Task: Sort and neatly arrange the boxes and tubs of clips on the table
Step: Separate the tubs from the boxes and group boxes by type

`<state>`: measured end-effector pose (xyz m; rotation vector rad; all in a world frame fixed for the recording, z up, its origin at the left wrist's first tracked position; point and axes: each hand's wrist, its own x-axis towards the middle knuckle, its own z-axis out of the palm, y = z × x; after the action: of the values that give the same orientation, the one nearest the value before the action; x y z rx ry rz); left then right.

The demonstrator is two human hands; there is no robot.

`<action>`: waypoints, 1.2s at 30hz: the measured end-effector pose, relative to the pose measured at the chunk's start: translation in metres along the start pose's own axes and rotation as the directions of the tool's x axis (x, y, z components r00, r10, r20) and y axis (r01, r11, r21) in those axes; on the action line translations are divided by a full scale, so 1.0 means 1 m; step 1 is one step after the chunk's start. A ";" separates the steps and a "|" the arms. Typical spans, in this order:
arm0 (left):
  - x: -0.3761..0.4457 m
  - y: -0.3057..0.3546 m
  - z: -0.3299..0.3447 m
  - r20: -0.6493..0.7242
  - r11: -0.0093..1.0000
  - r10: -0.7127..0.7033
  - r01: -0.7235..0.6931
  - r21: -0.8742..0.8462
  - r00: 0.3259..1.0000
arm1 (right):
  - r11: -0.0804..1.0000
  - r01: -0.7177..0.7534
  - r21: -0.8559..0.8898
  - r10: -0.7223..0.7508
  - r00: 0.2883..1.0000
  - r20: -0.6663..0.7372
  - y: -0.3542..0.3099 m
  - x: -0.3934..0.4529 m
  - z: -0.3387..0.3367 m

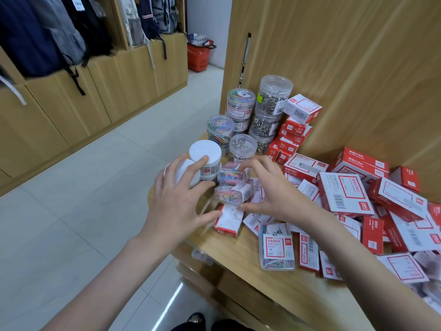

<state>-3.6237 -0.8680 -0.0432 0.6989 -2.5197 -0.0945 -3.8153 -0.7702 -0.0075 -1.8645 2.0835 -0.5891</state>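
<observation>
Both hands spread wide: left hand [177,201] pressed on white-lidded tub [188,174]; clear clip boxes [232,187] at 3 o'clock pinched by right hand [274,194].

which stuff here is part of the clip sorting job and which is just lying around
Part of the job: clear tubs of clips; white-lidded tubs; small clear boxes of coloured clips between both hands; red and white boxes; flat clear clip box.

Just lying about: red basket; hanging backpacks.
</observation>
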 end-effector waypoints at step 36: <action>0.000 -0.003 -0.003 -0.017 0.999 0.020 -0.020 -0.050 1.000 | 0.981 0.089 -0.174 -0.129 0.963 -0.238 0.003 0.006 0.010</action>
<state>-3.6209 -0.8705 -0.0417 0.6516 -2.4988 -0.1436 -3.8138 -0.7767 -0.0178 -2.1033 2.2547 -0.7347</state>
